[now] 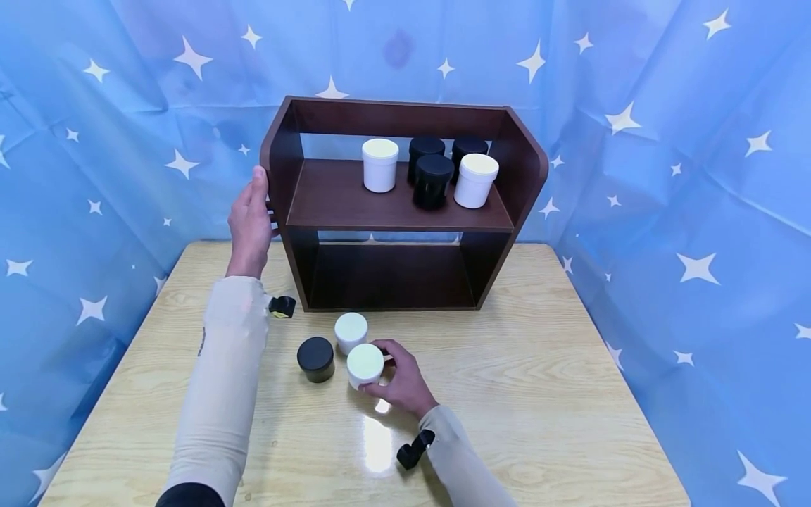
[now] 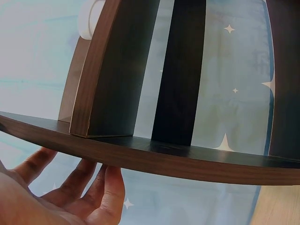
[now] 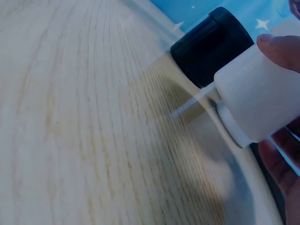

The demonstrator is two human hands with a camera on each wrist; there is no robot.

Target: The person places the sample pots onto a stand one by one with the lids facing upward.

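Observation:
In the head view my left hand (image 1: 249, 222) rests against the outer left side of a dark brown two-level shelf (image 1: 399, 218). The left wrist view shows its fingers (image 2: 112, 192) extended, tips touching the side panel (image 2: 187, 171). Between thumb and fingers, my right hand (image 1: 405, 380) holds a white lidded jar (image 1: 365, 365), seen also as a white jar (image 3: 262, 89) in the right wrist view. Close behind it is a second white jar (image 1: 350, 332). A black jar (image 1: 315, 359) stands to the left on the table.
On the upper shelf board (image 1: 329, 193) stand a white jar (image 1: 380, 165), another white jar (image 1: 476, 181) at the right, and three black jars (image 1: 434, 182) around them. The wooden table (image 1: 538, 394) stretches right of the jars. A blue star-patterned curtain (image 1: 684, 176) hangs behind.

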